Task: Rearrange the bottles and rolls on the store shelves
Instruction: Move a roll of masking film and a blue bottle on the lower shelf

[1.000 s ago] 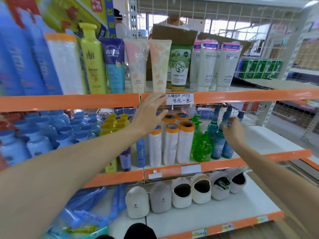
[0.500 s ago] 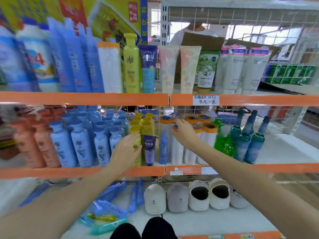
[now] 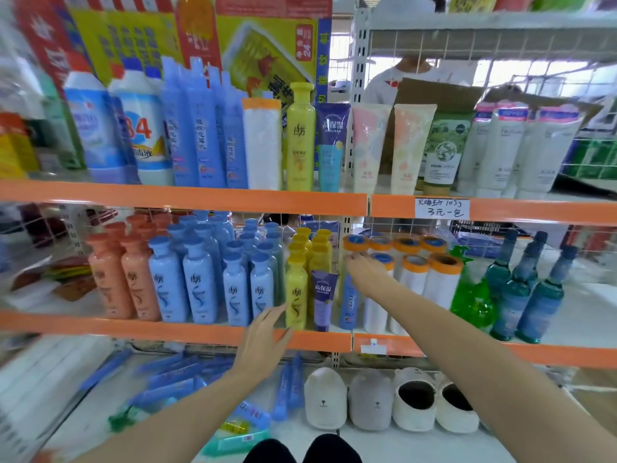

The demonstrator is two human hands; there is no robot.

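on the middle shelf with its orange front edge (image 3: 167, 324), going from the left, 2 rows of salmon-pink plastic bottles (image 3: 123, 275) are standing beside a block of light blue plastic bottles (image 3: 200, 279), then a file of yellow plastic bottles (image 3: 296, 289) reaching back toward the wire rear of the shelf. the left hand (image 3: 263, 342) is hovering in front of the shelf's front edge, just below the foremost yellow bottle, fingers straight and slightly spread, holding nothing; whether a fingertip is touching that bottle cannot be told. just right of the yellow file, a purple squeeze tube (image 3: 323, 300) is standing on its cap at the front edge, with a slim blue tube (image 3: 348, 304) beside it. the right hand (image 3: 365, 274) is reaching above the blue tube toward the cluster of white rolls with orange ends (image 3: 430, 279), fingers loosely extended near the leftmost roll; what they are touching cannot be told. further right, a green spray bottle (image 3: 470, 295) and 3 teal glass bottles (image 3: 537, 295) are standing near the front edge.
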